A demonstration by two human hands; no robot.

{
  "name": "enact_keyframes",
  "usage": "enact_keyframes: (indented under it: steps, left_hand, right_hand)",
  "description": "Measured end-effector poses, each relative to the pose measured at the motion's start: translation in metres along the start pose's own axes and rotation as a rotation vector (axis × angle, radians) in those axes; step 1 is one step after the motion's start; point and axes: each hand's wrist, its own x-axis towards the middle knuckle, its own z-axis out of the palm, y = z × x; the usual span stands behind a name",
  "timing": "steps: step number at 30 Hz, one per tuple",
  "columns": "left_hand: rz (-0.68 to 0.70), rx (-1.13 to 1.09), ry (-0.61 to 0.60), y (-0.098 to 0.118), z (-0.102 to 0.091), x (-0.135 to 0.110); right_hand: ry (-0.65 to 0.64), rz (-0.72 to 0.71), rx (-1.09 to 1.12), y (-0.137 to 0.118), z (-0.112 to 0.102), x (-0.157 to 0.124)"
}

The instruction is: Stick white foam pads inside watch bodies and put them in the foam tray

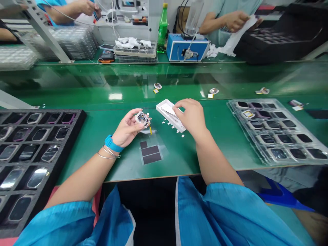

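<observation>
My left hand holds a small open smartwatch case between thumb and fingers, its inner electronics facing up. A yellow flex strip hangs from the case. Over a shallow white box, my right hand has thumb and forefinger closed together. A white piece and a slim metallic tool lie in the box near those fingertips; what the fingers grip, if anything, cannot be made out. Several tiny white pieces are scattered beside the box. Dark rectangular adhesive sheets lie on clear film below.
A black foam tray of watch cases stands at left, and stacked clear trays of watch parts at right. Open watch cases lie along the green belt. Beyond are a green bottle, a blue machine and co-workers' hands.
</observation>
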Motion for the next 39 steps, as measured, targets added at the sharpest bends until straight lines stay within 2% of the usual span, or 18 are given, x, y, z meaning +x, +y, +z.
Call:
enact_keyframes:
  steps: [2,4,6,8,10,12,14,16,20,23,33,39]
  left_hand:
    - [-0.020,-0.040,-0.034,0.002,-0.001,0.000]
    - [-0.030,-0.056,-0.058,0.003,-0.002,-0.001]
    - [-0.035,-0.055,-0.075,0.003,-0.003,-0.001]
    - [-0.037,-0.050,-0.090,0.005,-0.004,-0.001]
    - [-0.033,-0.047,-0.105,0.006,-0.005,-0.001]
    - [-0.018,-0.045,-0.109,0.009,-0.006,-0.001]
    - [-0.002,-0.042,-0.096,0.011,-0.008,0.000]
    - [-0.007,-0.032,-0.073,0.012,-0.009,0.002]
    - [-0.073,0.008,-0.046,0.008,-0.010,0.004]
    - [-0.122,0.031,-0.063,0.003,-0.009,0.004]
    - [-0.253,-0.024,-0.136,-0.007,-0.005,0.002]
    - [-0.301,-0.058,-0.185,-0.007,-0.003,0.002]
  right_hand:
    - [-0.043,0.110,0.107,0.003,-0.002,0.002]
    - [-0.126,0.219,0.396,-0.007,0.006,-0.002]
    - [-0.325,0.335,0.795,-0.025,0.018,-0.011]
    - [-0.589,0.449,1.129,-0.042,0.029,-0.020]
    - [-0.802,0.552,1.297,-0.052,0.035,-0.026]
    - [-0.901,0.630,1.337,-0.053,0.035,-0.028]
    - [-0.880,0.657,1.307,-0.048,0.032,-0.025]
    - [-0.761,0.628,1.245,-0.042,0.029,-0.022]
    - [-0.411,0.446,1.107,-0.039,0.030,-0.019]
    - [-0.251,0.287,0.993,-0.043,0.034,-0.023]
    - [-0.198,0.050,0.746,-0.043,0.035,-0.028]
    - [-0.186,0.000,0.661,-0.042,0.034,-0.028]
